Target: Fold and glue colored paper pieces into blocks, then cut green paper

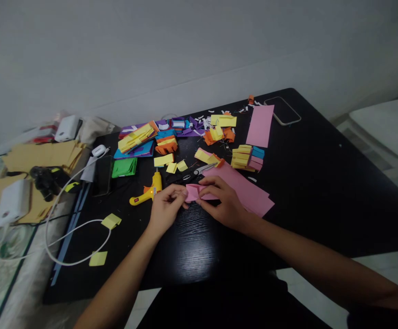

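A small folded strip of pink paper (pixel 192 192) is stretched between my two hands, just above the black table. My left hand (pixel 167 203) pinches its left end with thumb and fingers. On the right end, my right hand (pixel 224 201) grips it with curled fingers. Larger pink sheets (pixel 250 192) lie beneath and beyond my right hand. A pair of scissors (pixel 200 171) rests just past my hands, its blades toward the right. Left of my left hand lies a yellow glue gun (pixel 147 191), its nozzle pointing away from me.
Folded yellow papers (pixel 241 156), a green stack (pixel 124 167), and orange bundles (pixel 167 145) lie around the back. Another pink sheet (pixel 260 125) is near a phone-shaped frame (pixel 283 110). A white cable (pixel 78 264) loops at left by a dark phone (pixel 103 175). Brown envelopes (pixel 41 157) sit farther left.
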The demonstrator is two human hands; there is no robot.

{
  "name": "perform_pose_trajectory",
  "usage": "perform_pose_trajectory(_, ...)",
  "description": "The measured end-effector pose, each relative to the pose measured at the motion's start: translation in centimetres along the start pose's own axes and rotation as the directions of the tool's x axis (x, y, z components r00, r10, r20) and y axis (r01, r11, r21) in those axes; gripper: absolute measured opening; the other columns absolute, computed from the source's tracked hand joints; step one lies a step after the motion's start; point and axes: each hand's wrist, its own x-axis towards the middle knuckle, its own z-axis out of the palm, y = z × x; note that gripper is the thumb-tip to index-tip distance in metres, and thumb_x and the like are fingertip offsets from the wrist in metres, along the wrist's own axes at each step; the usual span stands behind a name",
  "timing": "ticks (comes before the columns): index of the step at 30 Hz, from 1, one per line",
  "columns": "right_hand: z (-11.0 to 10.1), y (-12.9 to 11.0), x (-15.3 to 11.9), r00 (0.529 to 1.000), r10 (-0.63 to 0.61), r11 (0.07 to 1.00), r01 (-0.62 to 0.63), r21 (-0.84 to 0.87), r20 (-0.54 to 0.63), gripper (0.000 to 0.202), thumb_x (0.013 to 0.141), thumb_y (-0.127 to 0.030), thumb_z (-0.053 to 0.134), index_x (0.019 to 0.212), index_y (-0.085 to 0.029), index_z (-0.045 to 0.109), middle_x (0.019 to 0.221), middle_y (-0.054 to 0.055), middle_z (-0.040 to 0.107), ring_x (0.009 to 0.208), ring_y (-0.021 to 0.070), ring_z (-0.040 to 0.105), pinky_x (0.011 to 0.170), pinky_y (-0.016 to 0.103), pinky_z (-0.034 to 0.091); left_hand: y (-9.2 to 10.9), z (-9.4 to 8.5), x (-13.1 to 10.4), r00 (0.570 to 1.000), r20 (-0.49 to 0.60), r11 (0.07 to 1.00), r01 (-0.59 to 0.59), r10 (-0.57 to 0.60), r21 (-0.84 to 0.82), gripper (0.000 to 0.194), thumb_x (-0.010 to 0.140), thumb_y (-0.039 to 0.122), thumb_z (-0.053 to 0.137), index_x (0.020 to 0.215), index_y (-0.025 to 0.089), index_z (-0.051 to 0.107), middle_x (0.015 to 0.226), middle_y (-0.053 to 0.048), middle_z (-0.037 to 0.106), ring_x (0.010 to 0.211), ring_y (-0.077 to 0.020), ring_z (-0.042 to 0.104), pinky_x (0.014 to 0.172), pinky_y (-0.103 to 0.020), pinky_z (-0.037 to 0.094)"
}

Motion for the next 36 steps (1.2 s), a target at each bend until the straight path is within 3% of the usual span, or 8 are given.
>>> perform_pose_trajectory(10, 0.05, 0.04, 0.01, 0.999, -0.034, 0.999, 0.034, 0.013, -0.024, 0.008, 0.092, -0.014, 0.074, 0.089, -0.022, 0.073, 0.113, 0.009, 0.069, 0.109, 0.0215, 0.071, 0.094, 0.039, 0.062, 0.33, 0.29, 0.19, 0.989, 0.022, 0.979, 0.149, -0.147, -0.137, 0.037, 0.08, 0.049, 0.083, 0.089, 0.015, 0.074, 0.067, -0.003, 0.073, 0.056, -0.0166, 0.071, 0.052, -0.026, 0.061)
perform_pose_trajectory(19, -0.22, -0.46, 0.3, 0.999, 0.029, 0.999, -0.029, 0.026, 0.013, 0.007, 0.089, -0.017, 0.073, 0.09, -0.023, 0.069, 0.111, 0.01, 0.07, 0.107, 0.0235, 0.07, 0.095, 0.042, 0.061, 0.06, 0.27, 0.12, 0.992, 0.051, 0.986, 0.118, -0.113, -0.114, 0.037, 0.079, 0.05, 0.083, 0.084, 0.015, 0.071, 0.067, -0.003, 0.074, 0.056, -0.0179, 0.073, 0.058, -0.03, 0.065)
perform_pose_trajectory(23, -0.29, -0.43, 0.23, 0.999, 0.044, 0.999, -0.044, -0.01, -0.032, 0.008, 0.091, -0.017, 0.07, 0.087, -0.023, 0.066, 0.108, 0.01, 0.07, 0.103, 0.0234, 0.071, 0.092, 0.042, 0.062, -0.04, 0.56, -0.08, 0.991, 0.06, 0.985, 0.129, -0.123, -0.112, 0.037, 0.08, 0.05, 0.083, 0.084, 0.015, 0.072, 0.063, -0.002, 0.072, 0.056, -0.0181, 0.073, 0.06, -0.031, 0.066)
perform_pose_trajectory(29, 0.0, -0.47, -0.12, 0.995, -0.009, 0.994, -0.002, -0.106, -0.1, 0.009, 0.092, -0.016, 0.068, 0.088, -0.023, 0.066, 0.11, 0.011, 0.068, 0.108, 0.0252, 0.07, 0.093, 0.044, 0.062, -0.23, 0.86, -0.22, 0.987, 0.064, 0.979, 0.156, -0.149, -0.13, 0.04, 0.08, 0.052, 0.083, 0.086, 0.014, 0.071, 0.067, -0.003, 0.075, 0.056, -0.0176, 0.073, 0.062, -0.032, 0.068)
perform_pose_trajectory(36, -0.03, -0.61, -0.25, 0.997, -0.059, 0.997, 0.056, -0.06, -0.051, 0.01, 0.093, -0.016, 0.071, 0.09, -0.025, 0.072, 0.118, 0.01, 0.068, 0.112, 0.0247, 0.07, 0.09, 0.043, 0.065, -0.22, 0.79, -0.17, 0.987, 0.074, 0.972, 0.155, -0.145, -0.175, 0.035, 0.079, 0.047, 0.083, 0.087, 0.015, 0.071, 0.069, -0.003, 0.075, 0.058, -0.0184, 0.074, 0.061, -0.033, 0.068)
